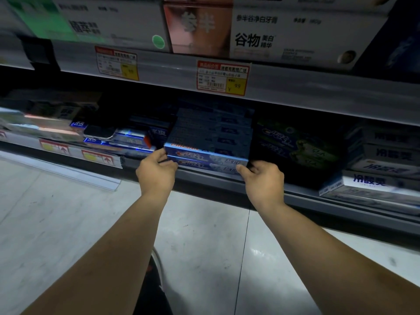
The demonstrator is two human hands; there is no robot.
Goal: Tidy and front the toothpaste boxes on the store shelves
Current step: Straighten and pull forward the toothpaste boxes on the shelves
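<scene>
A stack of blue toothpaste boxes sits on the lower shelf, its front faces at the shelf's edge. My left hand grips the left end of the two bottom front boxes, thumb on top and fingers curled around the end. My right hand holds the right end of the same boxes, fingers curled under the corner. Dark green toothpaste boxes stand right of the stack. Blue and white boxes lie loosely to the left.
A dark phone-like object lies on the left boxes. White boxes fill the shelf's right end. The upper shelf holds large white boxes above price tags. Pale floor tiles lie below.
</scene>
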